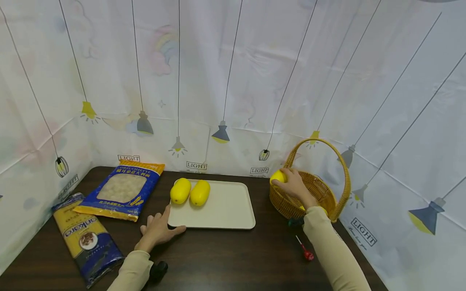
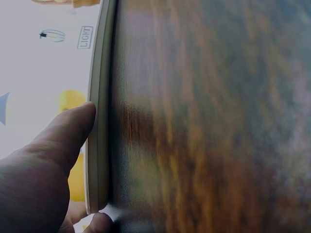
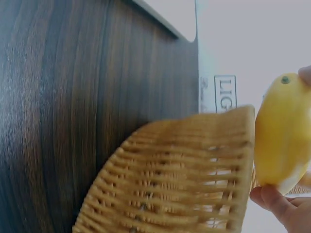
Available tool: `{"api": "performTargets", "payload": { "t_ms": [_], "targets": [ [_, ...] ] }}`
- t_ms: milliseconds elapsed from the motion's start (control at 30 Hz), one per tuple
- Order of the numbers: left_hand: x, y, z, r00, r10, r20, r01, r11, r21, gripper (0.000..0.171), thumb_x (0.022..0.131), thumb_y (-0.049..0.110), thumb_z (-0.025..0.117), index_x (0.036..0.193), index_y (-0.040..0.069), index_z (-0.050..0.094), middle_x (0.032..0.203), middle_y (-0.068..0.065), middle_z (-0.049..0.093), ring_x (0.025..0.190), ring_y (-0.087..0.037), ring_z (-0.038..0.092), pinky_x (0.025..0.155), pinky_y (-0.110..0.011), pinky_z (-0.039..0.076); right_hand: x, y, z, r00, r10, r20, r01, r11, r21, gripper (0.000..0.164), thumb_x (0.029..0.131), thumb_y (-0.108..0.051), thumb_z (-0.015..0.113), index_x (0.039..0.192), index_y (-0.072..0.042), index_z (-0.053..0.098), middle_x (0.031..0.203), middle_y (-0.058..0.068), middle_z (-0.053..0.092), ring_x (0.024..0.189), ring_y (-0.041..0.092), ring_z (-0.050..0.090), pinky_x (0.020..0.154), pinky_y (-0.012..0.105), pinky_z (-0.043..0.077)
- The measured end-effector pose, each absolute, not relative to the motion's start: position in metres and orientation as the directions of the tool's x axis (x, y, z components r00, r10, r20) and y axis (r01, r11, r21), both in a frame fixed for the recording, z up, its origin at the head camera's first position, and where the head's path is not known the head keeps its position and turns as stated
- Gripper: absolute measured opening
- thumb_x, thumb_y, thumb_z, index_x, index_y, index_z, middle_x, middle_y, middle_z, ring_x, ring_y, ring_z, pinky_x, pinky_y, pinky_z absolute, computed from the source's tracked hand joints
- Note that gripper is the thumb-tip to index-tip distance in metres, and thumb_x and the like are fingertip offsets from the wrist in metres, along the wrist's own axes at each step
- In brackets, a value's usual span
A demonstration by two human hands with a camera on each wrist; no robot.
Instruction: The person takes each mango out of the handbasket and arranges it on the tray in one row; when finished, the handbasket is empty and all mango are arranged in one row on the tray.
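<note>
My right hand (image 1: 294, 185) grips a yellow mango (image 3: 282, 131) at the left rim of the wicker basket (image 1: 287, 206). In the right wrist view, fingertips press on both ends of this mango, just beyond the basket's woven side. Another yellow piece shows low inside the basket, mostly hidden by the forearm. My left hand (image 1: 157, 229) touches the near left corner of a cream tray (image 1: 225, 206), its thumb (image 2: 73, 128) lying straight against the rim. Two more yellow mangoes (image 1: 200, 192) lie side by side at the tray's left end.
Left of the tray lie a blue and yellow pasta bag (image 1: 121, 188) and a gold and blue packet (image 1: 89, 240). A red lollipop (image 1: 308, 255) is on the dark table (image 1: 233, 258) in front of the basket. A tall handle (image 1: 347, 178) arches over the basket. Behind hangs a printed curtain (image 1: 204, 81).
</note>
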State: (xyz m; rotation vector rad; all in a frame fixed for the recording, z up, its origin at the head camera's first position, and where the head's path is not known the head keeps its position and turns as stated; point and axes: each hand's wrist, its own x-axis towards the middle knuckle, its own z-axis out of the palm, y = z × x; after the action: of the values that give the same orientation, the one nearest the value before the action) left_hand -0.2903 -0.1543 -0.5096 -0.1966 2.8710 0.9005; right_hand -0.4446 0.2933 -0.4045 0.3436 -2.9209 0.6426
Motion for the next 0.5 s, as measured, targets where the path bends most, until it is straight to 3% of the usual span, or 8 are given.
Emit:
{"api": "performTargets", "payload": {
  "t_ms": [500],
  "targets": [
    [-0.289,-0.154,-0.509,-0.983,-0.09,-0.16,-0.165,0.813,0.558,0.108,0.072,0.07,0.065,0.154,0.018,0.015,0.134,-0.024,0.045,0.108,-0.038,0.036,0.08,-0.052,0.028,-0.437,0.232,-0.408,-0.932,-0.304,0.195,-0.357,0.857,-0.372,0.069,0.087,-0.05,0.059,0.143,-0.013,0.041,0.149,0.021,0.028,0.122,0.04,0.044,0.084,0.045,0.047]
  ]
}}
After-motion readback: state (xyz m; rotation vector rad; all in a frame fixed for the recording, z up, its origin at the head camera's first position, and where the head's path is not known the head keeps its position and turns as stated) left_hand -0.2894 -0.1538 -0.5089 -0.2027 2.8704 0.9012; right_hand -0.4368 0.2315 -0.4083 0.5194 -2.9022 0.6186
